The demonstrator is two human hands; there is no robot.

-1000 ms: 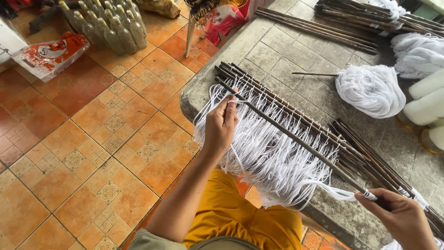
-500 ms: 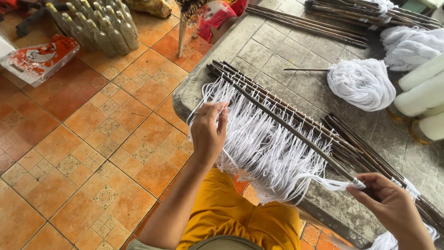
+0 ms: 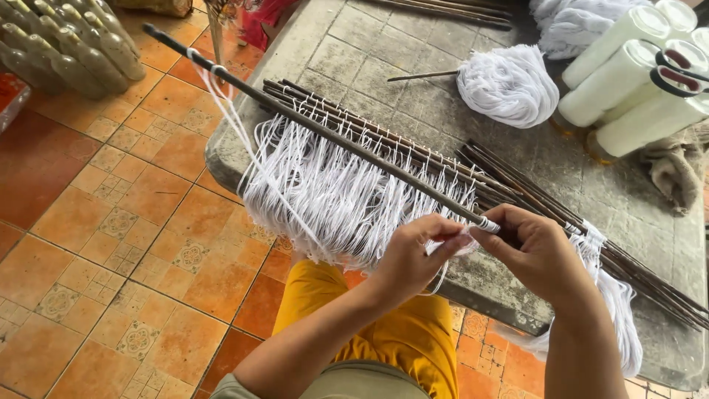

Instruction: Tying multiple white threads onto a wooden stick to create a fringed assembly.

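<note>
A long dark stick [image 3: 325, 133] stretches from the upper left down to my hands, with white thread wound on it near its far end. My right hand [image 3: 535, 251] grips the stick's near end. My left hand [image 3: 417, 255] meets it there, pinching white thread [image 3: 450, 247] at the same spot. A loose strand runs from the far end of the stick down toward my hands. Under the stick lie a row of dark sticks [image 3: 384, 140] with a fringe of white threads [image 3: 332, 199] hanging over the edge of the stone table [image 3: 354, 52].
A loose hank of white thread [image 3: 509, 85] and white spools [image 3: 635, 89] lie at the back right. More dark sticks [image 3: 620, 258] run off to the right. Ribbed bottles [image 3: 66, 44] stand on the orange tiled floor [image 3: 111, 236] at upper left. My yellow trousers [image 3: 391, 332] show below.
My left hand has left the fringe and come right to meet my right hand at the stick's near end. The stick now points out past the table's left edge.
</note>
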